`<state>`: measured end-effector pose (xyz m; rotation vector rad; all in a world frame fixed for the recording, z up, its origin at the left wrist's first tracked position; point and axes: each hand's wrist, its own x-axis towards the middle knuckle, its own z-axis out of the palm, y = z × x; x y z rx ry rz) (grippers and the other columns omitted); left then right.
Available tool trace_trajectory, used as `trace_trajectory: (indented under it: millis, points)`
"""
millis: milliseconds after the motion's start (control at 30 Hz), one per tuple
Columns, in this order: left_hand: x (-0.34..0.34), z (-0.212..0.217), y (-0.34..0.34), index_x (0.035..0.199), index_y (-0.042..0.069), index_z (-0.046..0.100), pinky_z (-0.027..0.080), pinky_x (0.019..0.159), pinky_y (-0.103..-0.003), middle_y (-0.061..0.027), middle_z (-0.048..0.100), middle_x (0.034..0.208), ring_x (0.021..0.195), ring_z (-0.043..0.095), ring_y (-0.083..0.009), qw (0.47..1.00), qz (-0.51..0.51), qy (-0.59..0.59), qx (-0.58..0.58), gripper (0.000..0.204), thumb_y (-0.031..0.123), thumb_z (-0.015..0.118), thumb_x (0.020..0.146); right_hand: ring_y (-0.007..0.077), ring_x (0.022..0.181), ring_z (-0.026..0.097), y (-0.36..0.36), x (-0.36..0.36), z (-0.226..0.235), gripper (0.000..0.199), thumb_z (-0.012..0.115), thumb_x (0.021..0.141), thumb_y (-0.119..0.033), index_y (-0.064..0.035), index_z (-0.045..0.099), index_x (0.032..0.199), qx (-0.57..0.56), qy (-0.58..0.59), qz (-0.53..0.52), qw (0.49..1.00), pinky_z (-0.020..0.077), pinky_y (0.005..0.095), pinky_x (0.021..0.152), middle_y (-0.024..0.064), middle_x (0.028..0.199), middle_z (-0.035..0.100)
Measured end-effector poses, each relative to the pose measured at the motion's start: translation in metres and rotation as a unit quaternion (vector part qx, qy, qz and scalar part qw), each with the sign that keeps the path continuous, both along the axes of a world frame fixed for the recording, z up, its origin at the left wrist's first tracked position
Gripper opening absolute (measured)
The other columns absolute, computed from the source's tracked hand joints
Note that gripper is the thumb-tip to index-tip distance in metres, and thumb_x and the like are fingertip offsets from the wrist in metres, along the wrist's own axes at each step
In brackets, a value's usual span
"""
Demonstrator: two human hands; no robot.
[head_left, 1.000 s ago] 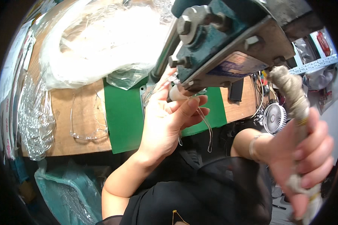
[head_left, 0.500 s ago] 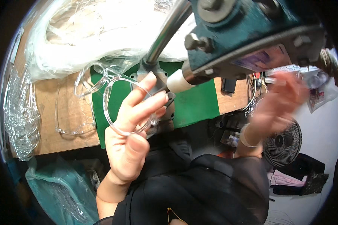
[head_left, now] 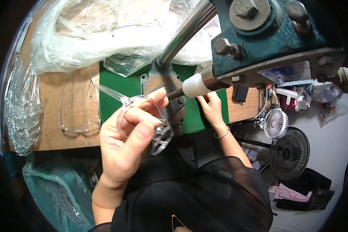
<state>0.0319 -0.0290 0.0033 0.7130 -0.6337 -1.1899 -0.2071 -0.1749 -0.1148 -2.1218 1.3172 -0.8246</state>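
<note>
My left hand is closed on a clear plastic eyeglass frame, its fingers reaching through one rim. One part of the frame points up and left; the rest hangs below the fingertips. Just right of these fingers, a dark metal rod sticks out of the white collar of a teal bench machine. Beyond that collar, my right hand is low at the green mat. Its fingertips are partly hidden by the collar, so I cannot make out whether they grip anything.
A steel column rises from a bolted metal base. Another clear frame lies on the wooden bench, beside a stack of clear frames. Plastic bags cover the back. Two fans stand at the right.
My right hand has come from the far right to the green mat behind the collar. The frame in my left hand has turned, its other half now hanging below the fingers. My view has shifted slightly.
</note>
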Motion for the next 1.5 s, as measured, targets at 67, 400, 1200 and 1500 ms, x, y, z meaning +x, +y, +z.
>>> trace_trajectory:
  millis: [67,400,1200,1500]
  points:
    - [0.002,0.01,0.0,0.087,0.005,0.049,0.041,0.093,-0.045,-0.0254,0.054,0.114,0.104,0.055,-0.0336,0.996,-0.009,0.074,0.039,0.019,0.023,0.049,0.089,0.0164,0.064,0.053,0.0,0.002,0.001,0.008,0.065,0.077,-0.008,-0.0017,0.061,0.079,-0.005,0.019,0.006,1.0,0.0439,0.0273,0.059,0.0065,0.072,0.054]
    - [-0.024,0.004,0.005,0.127,-0.001,0.036,0.048,0.084,-0.032,-0.0142,0.061,0.101,0.09,0.06,-0.0195,0.996,-0.005,-0.055,0.065,0.05,0.01,0.059,0.084,0.0043,0.068,0.046,0.009,0.006,0.048,0.011,0.059,0.086,-0.012,-0.0011,0.056,0.084,0.186,-0.12,0.006,0.975,0.0408,0.0198,0.062,-0.002,0.077,0.053]
    - [-0.03,-0.008,0.015,0.128,0.001,0.045,0.044,0.071,-0.019,-0.0011,0.061,0.08,0.075,0.052,-0.0028,0.992,-0.049,-0.109,0.036,0.056,0.001,0.068,0.076,0.0184,0.07,0.057,0.054,0.07,0.132,0.012,0.071,0.072,-0.004,-0.0034,0.061,0.079,0.12,-0.201,0.344,0.909,0.0461,0.0268,0.063,0.0069,0.078,0.061]
    - [-0.024,-0.007,0.019,0.129,0.0,0.044,0.044,0.073,-0.019,-0.0024,0.061,0.083,0.075,0.054,-0.0044,0.976,-0.04,-0.212,0.029,0.058,0.002,0.068,0.076,0.0181,0.07,0.055,0.048,0.073,0.14,0.014,0.071,0.072,-0.005,-0.004,0.059,0.08,0.038,-0.131,0.408,0.903,0.0442,0.0272,0.061,0.0052,0.078,0.057]
